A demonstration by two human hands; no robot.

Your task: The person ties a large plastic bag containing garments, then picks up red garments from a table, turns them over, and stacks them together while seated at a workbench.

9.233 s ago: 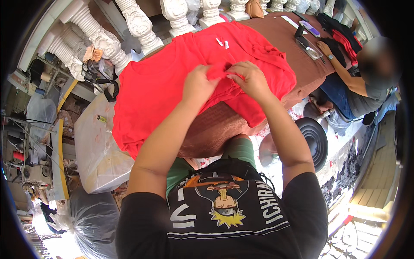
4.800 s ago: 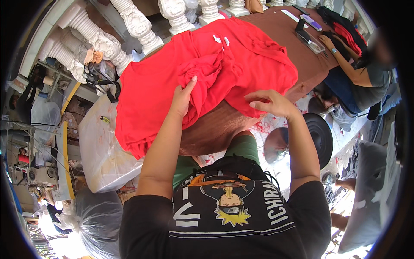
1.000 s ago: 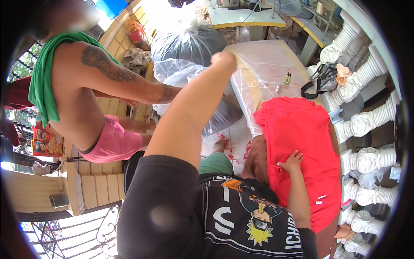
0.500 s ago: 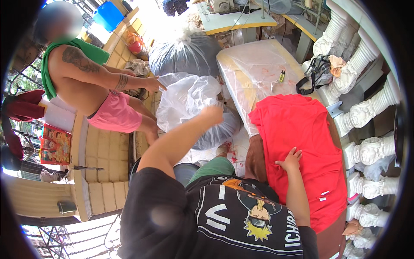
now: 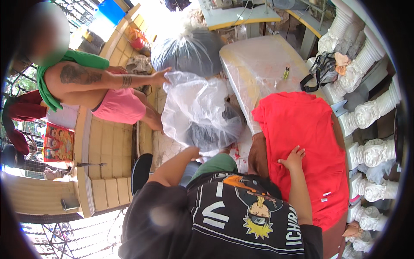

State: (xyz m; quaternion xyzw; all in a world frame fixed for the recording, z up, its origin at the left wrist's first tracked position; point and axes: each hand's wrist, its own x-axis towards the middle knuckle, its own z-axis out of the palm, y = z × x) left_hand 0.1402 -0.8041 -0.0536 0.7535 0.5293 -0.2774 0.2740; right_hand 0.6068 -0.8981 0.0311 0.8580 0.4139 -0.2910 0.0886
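Observation:
My right hand (image 5: 293,158) lies flat on a pile of red garments (image 5: 302,125), its fingers spread. The pile rests on a padded surface at my right, and small white labels (image 5: 325,197) show near its lower end. My left hand (image 5: 192,152) is drawn back close to my lap, by the lower edge of a clear plastic bag (image 5: 196,97) with dark cloth inside. Its fingers are hidden, so whether it grips anything does not show. At the bag's upper left edge, another person's hand (image 5: 161,77) takes hold of the plastic.
A tied bag of dark cloth (image 5: 185,54) stands behind the clear one. On the plastic-covered cushion (image 5: 258,56) lies a small yellow-green tool (image 5: 286,73). A black strap bag (image 5: 321,71) sits by the white balusters (image 5: 371,151). The other person (image 5: 82,77) stands at the left.
My left hand has pulled back from over the clear bag toward my lap. The other person's hand has moved onto the bag's edge, and the bag stands more spread. My right hand stays put.

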